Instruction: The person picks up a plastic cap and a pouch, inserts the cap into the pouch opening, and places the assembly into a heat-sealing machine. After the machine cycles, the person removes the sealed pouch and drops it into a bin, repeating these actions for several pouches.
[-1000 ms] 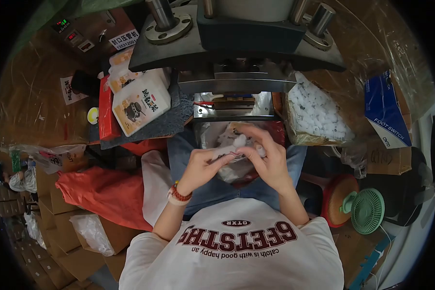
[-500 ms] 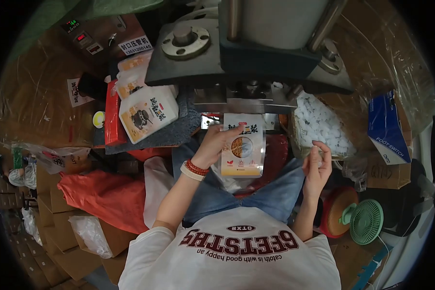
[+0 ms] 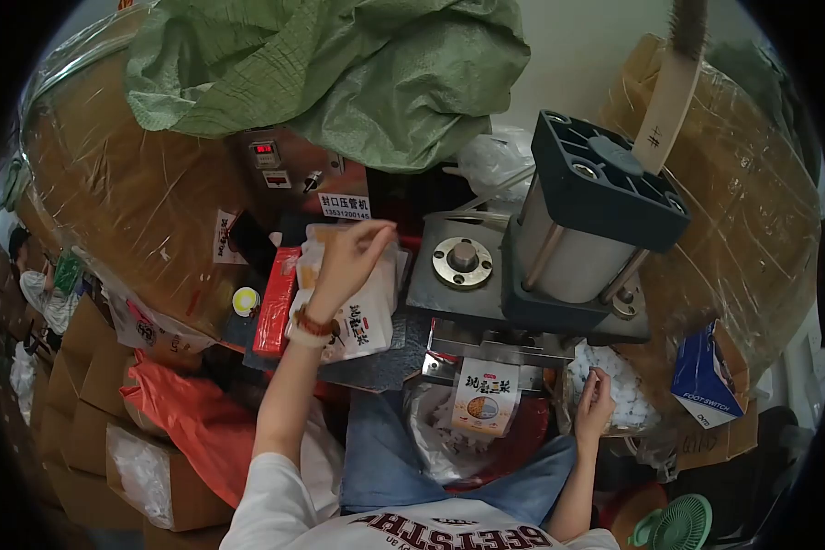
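Note:
My left hand (image 3: pixel 346 266) is raised over a stack of printed white pouches (image 3: pixel 368 321), its fingers apart and no pouch in them. Another pouch (image 3: pixel 489 403), with a round window, hangs from the metal jaw (image 3: pixel 500 342) of the press, untouched by either hand. My right hand (image 3: pixel 595 403) is at the near edge of a box of small white plastic pieces (image 3: pixel 625 390). Its fingers are curled together, and I cannot make out what, if anything, is between them.
The press cylinder (image 3: pixel 573 247) rises behind the jaw. A red box (image 3: pixel 277 307) stands left of the stack. Below the hanging pouch is a clear plastic bag (image 3: pixel 431 431). To the right are a blue foot-switch box (image 3: pixel 706 374) and a green fan (image 3: pixel 683 524).
My left hand has let go of the pouch at the jaw and moved left to the stack. My right hand remains by the box of white pieces. The view has tilted up.

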The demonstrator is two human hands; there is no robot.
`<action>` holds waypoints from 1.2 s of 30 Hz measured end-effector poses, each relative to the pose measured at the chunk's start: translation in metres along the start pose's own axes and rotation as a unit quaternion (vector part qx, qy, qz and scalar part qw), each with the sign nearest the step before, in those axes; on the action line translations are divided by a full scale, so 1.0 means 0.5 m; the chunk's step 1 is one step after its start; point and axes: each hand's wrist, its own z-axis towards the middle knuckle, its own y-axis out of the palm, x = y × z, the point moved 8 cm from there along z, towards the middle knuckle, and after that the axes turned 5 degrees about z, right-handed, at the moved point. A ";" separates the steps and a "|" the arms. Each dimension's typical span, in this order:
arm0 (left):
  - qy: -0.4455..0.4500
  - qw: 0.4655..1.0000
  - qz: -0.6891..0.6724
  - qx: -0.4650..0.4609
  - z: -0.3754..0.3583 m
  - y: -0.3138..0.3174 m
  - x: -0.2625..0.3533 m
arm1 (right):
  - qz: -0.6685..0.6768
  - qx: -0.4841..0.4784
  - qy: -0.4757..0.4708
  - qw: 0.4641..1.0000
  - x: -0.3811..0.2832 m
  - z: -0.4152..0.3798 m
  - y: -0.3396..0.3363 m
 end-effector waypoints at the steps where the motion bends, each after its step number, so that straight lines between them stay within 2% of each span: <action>1: 0.028 0.999 -0.013 -0.015 0.053 0.020 0.003 | 0.011 0.003 0.005 1.000 0.003 0.000 -0.002; 5: 0.179 0.972 0.083 -0.129 0.221 0.155 0.036 | 0.003 -0.014 0.028 1.000 0.000 0.003 -0.002; 7: 0.258 0.949 -0.006 -0.179 0.276 0.231 0.060 | 0.004 -0.007 0.021 1.000 0.008 0.004 -0.003; 11: 0.246 0.945 -0.033 -0.211 0.343 0.347 0.022 | 0.014 0.016 0.000 1.000 0.007 0.010 -0.002; 13: 0.289 0.887 0.233 -0.274 0.340 0.400 -0.010 | 0.021 0.017 0.024 0.999 0.006 0.009 -0.004; 14: 0.288 0.889 0.226 -0.275 0.335 0.403 -0.028 | 0.014 0.016 0.025 0.999 0.008 0.009 -0.006; 16: 0.162 0.899 0.274 -0.301 0.319 0.367 -0.079 | -0.020 0.004 0.030 0.999 0.019 0.010 -0.004; 17: 0.164 0.898 0.272 -0.305 0.293 0.352 -0.085 | -0.023 0.006 0.033 0.999 0.019 0.011 -0.005; 19: 0.177 0.879 0.383 -0.221 0.244 0.297 -0.088 | -0.022 0.005 0.014 1.000 0.006 0.012 0.000; 22: 0.149 0.878 0.356 -0.284 0.241 0.267 -0.058 | -0.046 -0.002 -0.006 0.999 -0.010 0.015 0.005; 23: 0.097 0.851 0.320 -0.406 0.264 0.295 -0.084 | -0.049 -0.002 -0.005 0.999 -0.011 0.019 0.006; 24: 0.097 0.851 0.317 -0.408 0.297 0.305 -0.087 | -0.053 -0.002 0.007 0.999 -0.009 0.017 0.004; 25: 0.036 0.913 0.161 -0.373 0.337 0.309 -0.087 | -0.057 -0.001 0.019 0.998 -0.006 0.014 0.003; 26: -0.025 0.946 0.003 -0.322 0.376 0.307 -0.091 | -0.055 -0.001 0.018 0.998 -0.006 0.014 0.006; 27: -0.025 0.947 0.005 -0.320 0.398 0.339 -0.122 | -0.049 0.002 0.017 0.999 -0.005 0.013 0.007; 29: 0.207 0.966 -0.019 -0.157 0.447 0.387 -0.127 | -0.040 0.006 0.007 0.999 -0.006 0.014 0.012; 31: 0.172 0.945 0.208 -0.185 0.447 0.461 -0.122 | -0.044 -0.014 0.069 0.997 0.017 0.010 0.010; 33: 0.059 0.881 0.366 -0.295 0.413 0.464 -0.110 | -0.049 -0.009 0.052 0.997 0.007 0.011 0.004; 35: -0.043 0.930 0.178 -0.318 0.497 0.536 -0.269 | -0.037 -0.023 0.062 0.997 0.015 0.011 0.008; 36: -0.035 0.932 0.179 -0.313 0.510 0.535 -0.257 | -0.038 -0.014 0.052 0.998 0.002 0.013 0.008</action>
